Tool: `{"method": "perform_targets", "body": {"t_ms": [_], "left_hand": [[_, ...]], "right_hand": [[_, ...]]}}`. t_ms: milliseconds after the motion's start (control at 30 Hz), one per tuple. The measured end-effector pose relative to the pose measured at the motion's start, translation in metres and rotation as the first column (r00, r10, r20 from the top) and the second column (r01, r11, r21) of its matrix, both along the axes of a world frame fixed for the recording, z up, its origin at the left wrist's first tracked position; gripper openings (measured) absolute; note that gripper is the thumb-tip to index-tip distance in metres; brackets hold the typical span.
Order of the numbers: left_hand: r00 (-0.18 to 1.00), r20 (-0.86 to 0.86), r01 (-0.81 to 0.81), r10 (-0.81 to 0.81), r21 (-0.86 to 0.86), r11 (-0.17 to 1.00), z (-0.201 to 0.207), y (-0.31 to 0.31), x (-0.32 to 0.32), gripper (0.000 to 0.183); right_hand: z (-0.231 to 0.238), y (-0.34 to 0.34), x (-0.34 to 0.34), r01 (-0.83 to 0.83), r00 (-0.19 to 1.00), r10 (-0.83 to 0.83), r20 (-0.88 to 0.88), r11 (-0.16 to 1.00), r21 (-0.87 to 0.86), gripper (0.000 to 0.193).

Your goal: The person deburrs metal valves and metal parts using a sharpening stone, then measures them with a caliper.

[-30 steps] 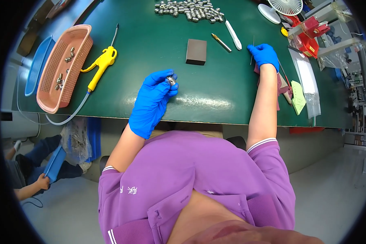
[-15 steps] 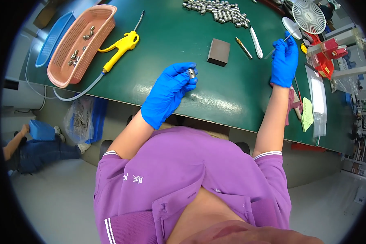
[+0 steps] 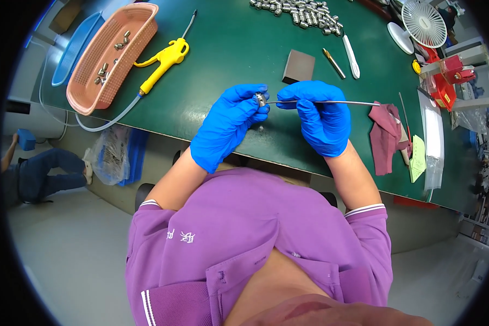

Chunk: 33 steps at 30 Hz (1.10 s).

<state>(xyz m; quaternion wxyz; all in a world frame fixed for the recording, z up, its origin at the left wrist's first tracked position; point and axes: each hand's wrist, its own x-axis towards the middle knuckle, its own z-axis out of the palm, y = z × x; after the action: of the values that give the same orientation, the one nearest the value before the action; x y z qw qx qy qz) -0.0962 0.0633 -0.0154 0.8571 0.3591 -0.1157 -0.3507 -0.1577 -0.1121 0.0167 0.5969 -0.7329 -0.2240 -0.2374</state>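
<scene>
The blue-gloved left hand (image 3: pixel 228 127) pinches a small silver metal cylinder (image 3: pixel 261 99) over the green surface (image 3: pixel 217 60). At 3 o'clock from it, the right hand (image 3: pixel 326 122) pinches a thin metal rod (image 3: pixel 358 102), its tip at the cylinder; whether it goes inside is unclear. A gray block (image 3: pixel 299 66) lies between 1 and 2 o'clock, a yellow air blow gun (image 3: pixel 163 65) toward 10.

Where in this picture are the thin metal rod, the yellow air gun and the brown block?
Thin metal rod (image 3: pixel 364 102), head view: shaft, near its right end.
Yellow air gun (image 3: pixel 171 54), head view: main body.
Brown block (image 3: pixel 299 65), head view: top face.
</scene>
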Motion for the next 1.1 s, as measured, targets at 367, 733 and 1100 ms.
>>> {"method": "perform_targets", "body": {"t_ms": [367, 733, 1100], "left_hand": [[0.999, 0.04, -0.031, 0.03, 0.04, 0.999, -0.001, 0.0, -0.002, 0.025], [0.998, -0.066, 0.022, -0.019, 0.04, 0.999, 0.003, 0.004, 0.001, 0.024], [0.998, -0.061, 0.021, -0.019, 0.033, 0.999, 0.006, 0.002, -0.002, 0.027]], "right_hand": [[0.013, 0.012, -0.002, 0.108, 0.933, 0.032, -0.36, 0.926, 0.362, 0.013], [0.007, 0.015, 0.001, 0.145, 0.962, -0.047, -0.27, 0.923, 0.356, 0.011], [0.015, 0.013, -0.001, 0.18, 0.915, -0.027, -0.402, 0.921, 0.347, 0.012]]}}
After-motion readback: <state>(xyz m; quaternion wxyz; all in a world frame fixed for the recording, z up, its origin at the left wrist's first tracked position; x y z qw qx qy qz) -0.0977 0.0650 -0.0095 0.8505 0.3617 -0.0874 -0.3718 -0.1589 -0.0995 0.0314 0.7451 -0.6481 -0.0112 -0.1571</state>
